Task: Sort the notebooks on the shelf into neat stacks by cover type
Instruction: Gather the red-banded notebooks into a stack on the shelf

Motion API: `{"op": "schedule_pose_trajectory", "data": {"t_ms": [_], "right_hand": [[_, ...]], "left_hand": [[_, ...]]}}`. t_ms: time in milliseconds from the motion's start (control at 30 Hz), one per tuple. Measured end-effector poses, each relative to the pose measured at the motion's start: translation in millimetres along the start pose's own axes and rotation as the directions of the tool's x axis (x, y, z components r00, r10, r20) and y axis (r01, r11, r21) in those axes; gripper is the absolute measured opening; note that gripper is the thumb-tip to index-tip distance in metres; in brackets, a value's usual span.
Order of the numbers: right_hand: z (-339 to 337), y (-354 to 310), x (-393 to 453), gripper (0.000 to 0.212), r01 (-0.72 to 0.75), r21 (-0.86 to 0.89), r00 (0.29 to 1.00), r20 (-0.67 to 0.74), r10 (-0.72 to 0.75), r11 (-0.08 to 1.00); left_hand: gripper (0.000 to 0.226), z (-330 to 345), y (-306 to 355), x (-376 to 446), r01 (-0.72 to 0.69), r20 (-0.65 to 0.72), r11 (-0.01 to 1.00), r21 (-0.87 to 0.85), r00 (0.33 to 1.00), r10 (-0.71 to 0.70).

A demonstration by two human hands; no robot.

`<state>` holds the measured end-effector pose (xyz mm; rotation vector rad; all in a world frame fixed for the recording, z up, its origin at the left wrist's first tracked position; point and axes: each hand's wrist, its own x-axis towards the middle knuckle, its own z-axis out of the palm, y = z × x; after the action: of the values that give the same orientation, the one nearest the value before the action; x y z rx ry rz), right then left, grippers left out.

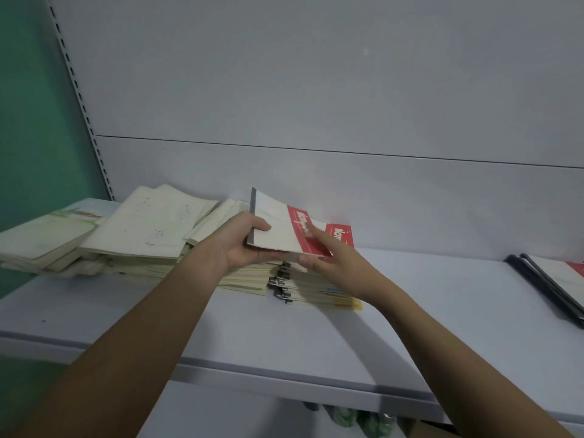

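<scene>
Pale grey metal shelf (410,311) with a smooth matte top, plain grey back panel behind it and a green wall at the upper left of the frame. Around the middle, a thin white notebook (278,232) with a grey spine strip and a red printed band is tilted up off the stack (303,289) below it. That stack shows dark binding clips along its near edge, and its top cover has the same red band. Left hand (240,241) grips the raised notebook at the spine side, thumb on top, fingers underneath. Right hand (331,257) is at its lower right corner, index finger stretched across the red part, the other fingers curled under the edge. Left of centre sit messy cream paper-covered piles (139,229), soft and yellowed, kinda blurry. Far right, a dark-edged notebook (556,286) is cut off by the frame. The red lettering is too smeared to read.
</scene>
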<state>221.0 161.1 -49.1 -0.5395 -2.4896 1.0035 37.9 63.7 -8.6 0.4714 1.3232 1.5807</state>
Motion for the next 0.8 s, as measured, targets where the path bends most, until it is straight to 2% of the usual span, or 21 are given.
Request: {"op": "schedule_pose_trajectory", "data": {"t_ms": [67, 100, 167, 267, 333, 400, 500, 567, 600, 667, 733, 800], "right_hand": [[-2.6, 7.0, 0.4, 0.093, -0.056, -0.114, 0.998, -0.038, 0.052, 0.992], [-2.3, 11.1, 0.9, 0.097, -0.081, -0.217, 0.997, -0.027, 0.077, 0.973], [3.9, 20.6, 3.3, 0.082, -0.079, -0.397, 0.995, 0.028, 0.098, 0.915], [11.7, 26.4, 3.5, 0.046, -0.070, -0.495, 0.996, 0.011, 0.087, 0.866], [5.0, 27.6, 1.4, 0.035, -0.064, -0.432, 0.997, 0.003, 0.072, 0.899], [-5.2, 25.9, -0.8, 0.029, -0.080, -0.296, 0.997, -0.020, 0.078, 0.952], [-8.0, 16.4, 2.4, 0.036, -0.082, -0.160, 0.975, -0.217, 0.046, 0.984], [-2.6, 5.1, 6.9, 0.035, -0.039, -0.065, 0.935, -0.353, 0.014, 0.997], [0.4, -1.2, 8.5, 0.035, -0.009, -0.041, 0.926, -0.376, -0.007, 0.999], [7.3, -14.2, 8.5, 0.037, 0.046, -0.074, 0.953, -0.296, -0.066, 0.996], [17.0, -23.6, 6.7, 0.037, 0.092, -0.152, 0.988, -0.112, -0.110, 0.984], [25.1, -23.7, 5.8, 0.041, 0.127, -0.226, 0.991, 0.060, -0.116, 0.966]], "left_hand": [[0.042, -11.4, 4.8, -1.7, -0.061, -0.046, 0.998, -0.001, 0.997, 0.060], [0.042, -17.7, 7.4, -2.6, -0.085, -0.064, 0.996, -0.005, 0.994, 0.085], [0.047, -29.6, 10.8, -4.5, -0.115, -0.081, 0.993, 0.020, 0.990, 0.116], [0.052, -45.1, 12.2, -7.7, -0.135, -0.103, 0.986, 0.092, 0.984, 0.145], [0.053, -54.4, 13.4, -10.5, -0.137, -0.122, 0.983, 0.118, 0.981, 0.152], [0.051, -61.5, 14.3, -12.6, -0.136, -0.139, 0.984, 0.114, 0.979, 0.151], [0.042, -59.0, 13.6, -17.4, -0.120, -0.148, 0.990, 0.077, 0.980, 0.131], [0.045, -53.1, 8.5, -13.9, -0.120, -0.141, 0.984, 0.131, 0.980, 0.139], [0.045, -49.0, 5.3, -12.2, -0.114, -0.141, 0.983, 0.146, 0.981, 0.135], [0.035, -39.5, 0.4, -11.3, -0.072, -0.138, 0.992, 0.102, 0.987, 0.086], [0.031, -31.7, -1.5, -12.8, -0.026, -0.095, 0.999, 0.023, 0.995, 0.028], [0.028, -29.4, -3.9, -11.9, -0.020, -0.058, 0.998, 0.060, 0.998, 0.024]]}}
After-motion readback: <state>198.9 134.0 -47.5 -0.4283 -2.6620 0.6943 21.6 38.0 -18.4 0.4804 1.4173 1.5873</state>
